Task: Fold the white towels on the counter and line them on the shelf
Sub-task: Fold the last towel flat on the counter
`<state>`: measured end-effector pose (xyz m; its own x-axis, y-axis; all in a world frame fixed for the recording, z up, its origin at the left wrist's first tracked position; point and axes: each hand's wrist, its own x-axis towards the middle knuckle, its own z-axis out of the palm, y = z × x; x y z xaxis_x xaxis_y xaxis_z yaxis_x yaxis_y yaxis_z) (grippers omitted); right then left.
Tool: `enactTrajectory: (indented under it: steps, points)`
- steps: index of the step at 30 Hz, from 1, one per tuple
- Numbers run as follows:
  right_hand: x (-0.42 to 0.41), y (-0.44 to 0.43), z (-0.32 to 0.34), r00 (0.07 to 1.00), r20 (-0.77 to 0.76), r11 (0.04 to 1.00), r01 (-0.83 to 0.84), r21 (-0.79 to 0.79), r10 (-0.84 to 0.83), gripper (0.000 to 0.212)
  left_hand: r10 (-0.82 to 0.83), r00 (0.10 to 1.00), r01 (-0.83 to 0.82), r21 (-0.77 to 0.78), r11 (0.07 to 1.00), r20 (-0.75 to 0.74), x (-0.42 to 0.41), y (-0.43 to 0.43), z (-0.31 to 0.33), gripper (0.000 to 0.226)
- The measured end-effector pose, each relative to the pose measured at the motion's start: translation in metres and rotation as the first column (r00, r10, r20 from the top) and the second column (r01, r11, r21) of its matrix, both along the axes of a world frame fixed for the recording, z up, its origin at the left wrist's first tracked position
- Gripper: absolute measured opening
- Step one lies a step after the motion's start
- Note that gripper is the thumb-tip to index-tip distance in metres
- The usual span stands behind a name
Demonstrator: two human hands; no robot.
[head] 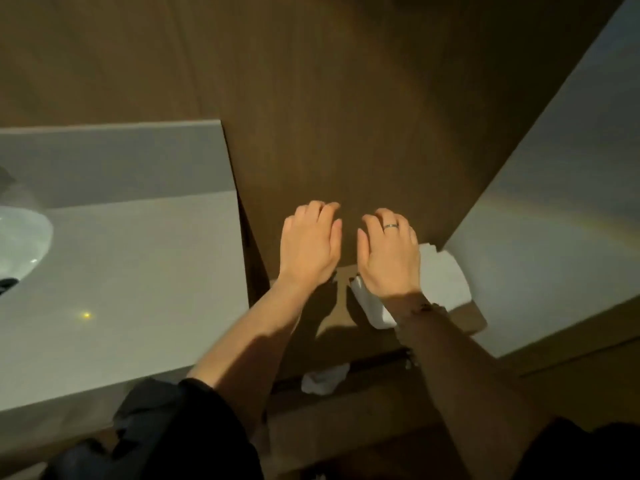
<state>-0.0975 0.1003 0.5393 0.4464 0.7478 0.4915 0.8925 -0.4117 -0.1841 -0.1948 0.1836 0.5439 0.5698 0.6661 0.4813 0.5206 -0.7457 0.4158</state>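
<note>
White towel [446, 282] half hidden under relaxed right hand [389, 252]; left hand [310, 244] relaxed, empty.

towel [446, 282] partly covered, sink [24, 244] cropped; lower cloth [323, 379] perhaps towel

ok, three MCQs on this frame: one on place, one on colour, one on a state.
1. Where is the folded towel?
A. in a basket
B. on the shelf, by the right hand
C. on the floor

2. What colour is the towel?
A. white
B. blue
C. black

3. What is the left hand doing?
A. gripping a towel
B. holding nothing
C. out of view

Answers:
1 B: the towel lies on the shelf, partly under the right hand.
2 A: it reads white against the brown shelf.
3 B: the left hand's fingers are relaxed, with nothing in them.
</note>
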Motion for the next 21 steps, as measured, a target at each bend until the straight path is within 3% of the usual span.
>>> enactTrajectory:
  steps: [3, 7, 14, 16, 21]
  points:
    - [0.005, -0.02, -0.05, 0.999, 0.016, 0.999, 0.03, -0.013, -0.03, 0.029, -0.014, 0.997, 0.006, -0.109, 0.994, -0.077, 0.007, -0.016, -0.046, 0.035]
    - [0.007, -0.052, -0.1, 0.993, -0.099, 0.989, 0.056, -0.14, -0.07, 0.04, -0.064, 0.989, 0.034, -0.216, 0.976, -0.133, -0.003, -0.042, -0.11, 0.044]
    - [0.017, -0.093, -0.188, 0.977, -0.211, 0.969, -0.017, -0.246, -0.036, 0.034, -0.029, 0.987, -0.033, -0.369, 0.929, -0.161, -0.003, -0.101, -0.215, 0.042]
    - [0.022, -0.105, -0.217, 0.97, -0.243, 0.957, -0.049, -0.285, -0.022, 0.034, -0.001, 0.988, -0.063, -0.412, 0.909, -0.154, -0.004, -0.124, -0.25, 0.037]
    - [0.034, -0.153, -0.308, 0.947, -0.32, 0.924, -0.145, -0.355, 0.025, 0.033, 0.071, 0.948, -0.223, -0.492, 0.842, -0.31, -0.009, -0.183, -0.339, 0.041]
